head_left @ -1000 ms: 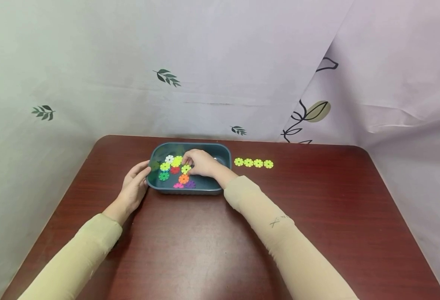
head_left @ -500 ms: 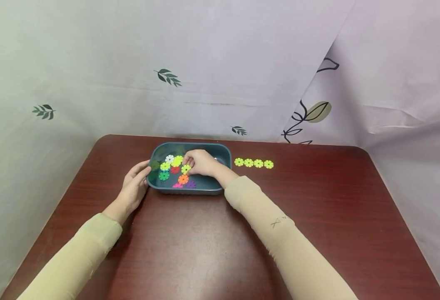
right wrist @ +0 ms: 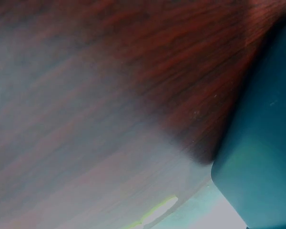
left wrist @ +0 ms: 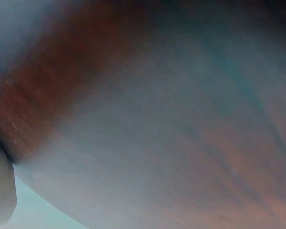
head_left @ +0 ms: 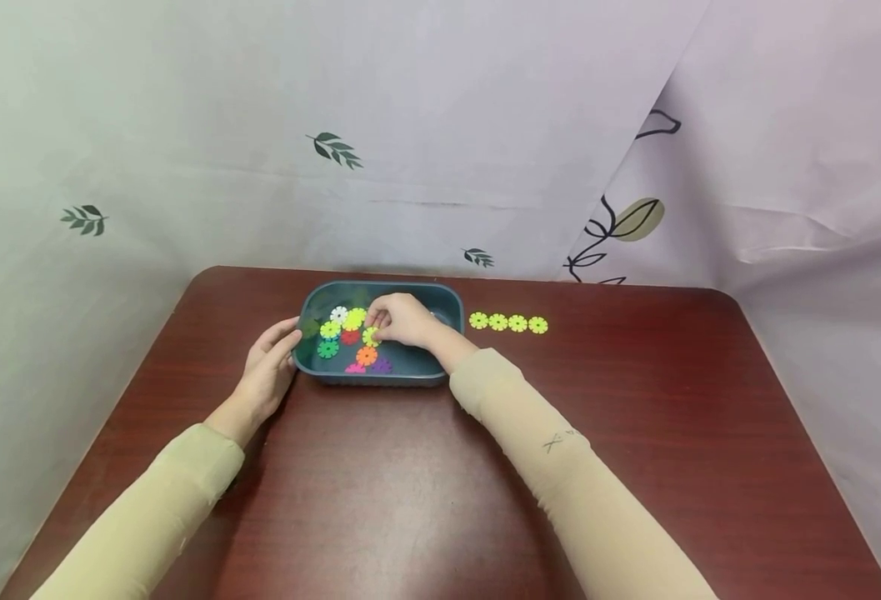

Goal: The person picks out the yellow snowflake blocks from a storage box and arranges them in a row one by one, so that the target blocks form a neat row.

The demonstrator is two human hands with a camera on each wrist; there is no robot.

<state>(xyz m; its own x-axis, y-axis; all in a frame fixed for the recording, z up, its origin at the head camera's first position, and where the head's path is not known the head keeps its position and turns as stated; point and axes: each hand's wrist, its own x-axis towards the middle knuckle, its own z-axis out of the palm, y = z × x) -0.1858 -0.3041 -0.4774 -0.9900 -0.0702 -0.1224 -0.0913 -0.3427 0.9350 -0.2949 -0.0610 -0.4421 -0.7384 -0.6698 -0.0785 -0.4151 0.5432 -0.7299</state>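
Observation:
A dark blue-green plastic tray (head_left: 380,380) sits on the table with notched interlocking discs in it. My left hand (head_left: 266,375) holds the tray's left end, thumb at the rim. My right hand (head_left: 406,321) reaches down into the tray, its thumb and index finger pinching a yellow notched disc (head_left: 370,337). Around it lie an orange disc (head_left: 367,357), a red disc (head_left: 349,337), a green disc (head_left: 327,349), a white disc (head_left: 338,315), a purple disc (head_left: 382,366), a pink disc (head_left: 355,368) and more yellow discs (head_left: 353,318). Neither wrist view shows fingers at work.
Right of the tray, a row of several yellow discs (head_left: 508,322) lies flat on the reddish-brown table (head_left: 380,492). A pale cloth with leaf prints (head_left: 410,108) hangs behind the table. The tray's outer wall (right wrist: 262,157) fills the right of the right wrist view.
My right thumb has come over the edge of the yellow disc. Both arms, the tray and the row of discs stay almost as they were.

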